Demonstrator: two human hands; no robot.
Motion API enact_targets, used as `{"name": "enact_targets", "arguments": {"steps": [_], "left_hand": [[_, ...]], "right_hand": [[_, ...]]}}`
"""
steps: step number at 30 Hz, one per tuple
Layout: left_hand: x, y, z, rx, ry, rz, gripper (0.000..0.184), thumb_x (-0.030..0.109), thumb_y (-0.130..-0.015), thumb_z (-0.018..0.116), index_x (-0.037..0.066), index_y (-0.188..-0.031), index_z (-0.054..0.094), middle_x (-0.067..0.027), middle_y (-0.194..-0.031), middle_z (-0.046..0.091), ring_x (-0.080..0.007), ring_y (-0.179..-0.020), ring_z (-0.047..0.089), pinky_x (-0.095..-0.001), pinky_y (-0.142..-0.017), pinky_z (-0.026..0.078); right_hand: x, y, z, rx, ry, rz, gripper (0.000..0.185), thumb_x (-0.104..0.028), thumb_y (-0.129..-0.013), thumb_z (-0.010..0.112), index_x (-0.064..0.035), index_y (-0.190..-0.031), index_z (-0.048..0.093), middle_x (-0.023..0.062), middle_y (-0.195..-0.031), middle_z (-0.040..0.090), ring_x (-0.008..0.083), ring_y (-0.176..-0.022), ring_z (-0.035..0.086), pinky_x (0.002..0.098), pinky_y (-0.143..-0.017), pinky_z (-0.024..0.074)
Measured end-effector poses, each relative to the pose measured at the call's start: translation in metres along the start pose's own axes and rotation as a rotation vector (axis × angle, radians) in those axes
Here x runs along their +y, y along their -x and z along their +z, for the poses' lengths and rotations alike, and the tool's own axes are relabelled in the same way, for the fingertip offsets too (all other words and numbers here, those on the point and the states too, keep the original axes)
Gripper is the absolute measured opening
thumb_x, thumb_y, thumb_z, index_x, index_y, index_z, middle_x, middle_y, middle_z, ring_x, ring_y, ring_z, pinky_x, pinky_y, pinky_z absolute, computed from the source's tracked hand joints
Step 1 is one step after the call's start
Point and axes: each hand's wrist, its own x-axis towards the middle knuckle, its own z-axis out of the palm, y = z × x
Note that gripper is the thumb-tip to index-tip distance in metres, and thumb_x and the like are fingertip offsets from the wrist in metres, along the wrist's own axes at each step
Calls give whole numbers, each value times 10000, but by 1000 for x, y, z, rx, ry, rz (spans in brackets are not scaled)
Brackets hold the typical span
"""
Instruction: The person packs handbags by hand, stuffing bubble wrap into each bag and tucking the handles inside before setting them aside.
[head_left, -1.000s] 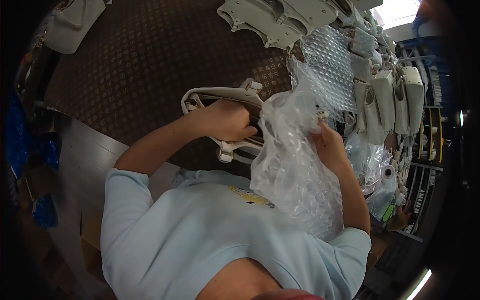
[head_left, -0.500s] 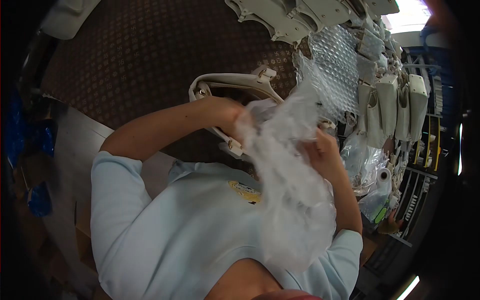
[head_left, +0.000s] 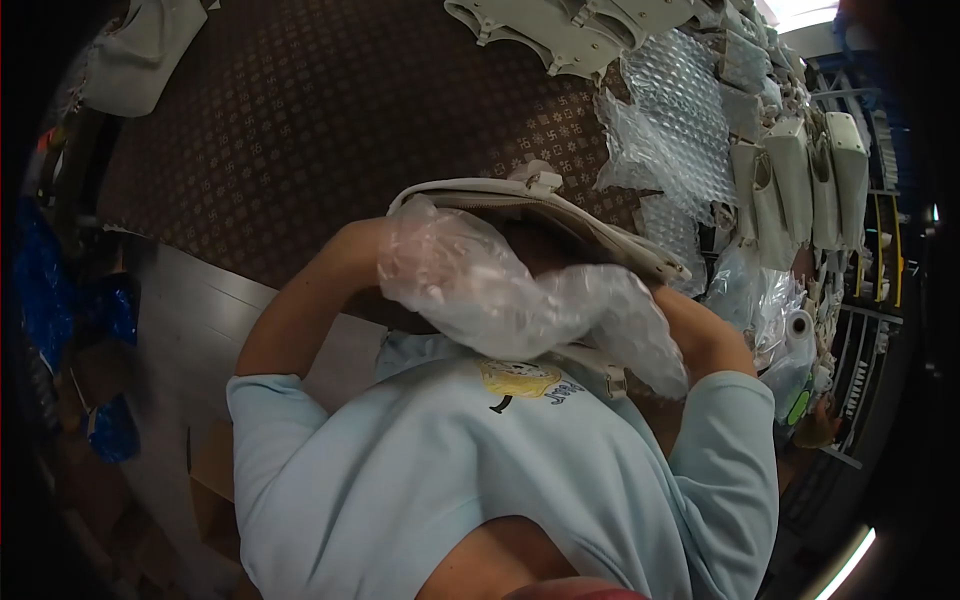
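Observation:
A long, bunched piece of bubble wrap (head_left: 500,310) stretches between my two arms, in front of my chest. Through its left end my left hand (head_left: 425,245) shows faintly, with the wrap around it; the fingers are blurred by the plastic. My right hand (head_left: 668,302) is at the right end, mostly hidden behind the wrap and the bag's edge. Behind the wrap, a cream handbag (head_left: 600,238) stands with its zipped top open and its dark inside showing. One of its handle fittings (head_left: 614,380) pokes out below the wrap.
A brown patterned cloth (head_left: 300,140) covers the table. Cream bag pieces (head_left: 560,40) lie at the far edge, with a bubble wrap sheet (head_left: 680,110) beside them. More cream bags (head_left: 790,190) stand at right, near clear plastic bags (head_left: 745,290). Another bag (head_left: 140,60) sits far left.
The bubble wrap has gone from hanging loosely over my chest to a bunched roll across the bag's opening. My hands have moved apart, and the bag's mouth faces me more widely.

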Motion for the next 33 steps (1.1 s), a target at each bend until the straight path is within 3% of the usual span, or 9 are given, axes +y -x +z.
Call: {"name": "enact_targets", "arguments": {"steps": [4,6,11,13,22,26,30,31,33], "left_hand": [[55,4,-22,-387,-555,-412,236,224,-755,630,28,-886,634,-128,-900,627,-279,-876,604,-372,-747,490],[75,21,-33,185,-324,-148,308,223,-748,673,54,-1000,623,-134,-1022,621,-278,-970,580,-343,-836,476],[26,-28,15,194,-634,45,436,342,-776,619,51,-1100,592,-135,-941,644,-304,-839,623,-379,-762,501],[6,-31,18,-68,-673,-372,302,272,-775,613,37,-964,624,-119,-854,651,-296,-783,637,-384,-688,518],[-5,-47,15,-320,-838,-534,346,323,-803,513,35,-924,660,-162,-806,652,-275,-782,651,-393,-665,521],[-3,-51,8,-350,-802,-515,386,348,-792,494,31,-934,664,-164,-805,654,-291,-779,647,-396,-695,513],[5,-64,8,-351,-744,-461,358,313,-754,523,19,-906,661,-172,-806,652,-299,-778,644,-398,-722,504],[4,-65,6,-417,-794,-552,323,277,-740,538,18,-891,658,-172,-802,650,-299,-775,643,-396,-718,504],[-7,-63,4,-343,-834,-499,272,227,-722,549,22,-866,655,-170,-802,650,-300,-771,642,-393,-710,505]], "right_hand": [[-16,-9,-2,63,-195,-31,477,-343,-905,485,-3,-1238,500,183,-1212,537,254,-1096,520,334,-954,393],[-19,-16,-7,108,-295,-46,483,-354,-900,491,-7,-1235,505,184,-1207,539,258,-1096,521,336,-950,395],[-15,-19,-22,199,-499,-64,499,-379,-887,505,-15,-1228,517,187,-1196,543,269,-1096,522,341,-939,400],[-11,-13,-20,235,-602,-52,505,-389,-882,510,-19,-1225,522,188,-1192,545,274,-1096,523,343,-935,402],[-18,19,-33,434,-1048,-36,534,-434,-858,535,-35,-1212,544,192,-1172,554,294,-1096,526,351,-915,411],[-53,126,-65,276,-301,-135,835,-451,-790,615,30,-1384,277,241,-1272,460,339,-1159,478,360,-972,383],[5,99,-30,-82,-75,167,550,-195,-842,541,-74,-1351,376,228,-1263,477,346,-1158,479,375,-983,386],[27,94,-12,-1,-8,91,479,-36,-836,462,-106,-1310,437,212,-1243,499,347,-1141,492,388,-982,390],[41,92,1,32,22,36,473,-32,-833,468,-97,-1302,446,208,-1237,504,346,-1138,495,385,-982,391]]}}
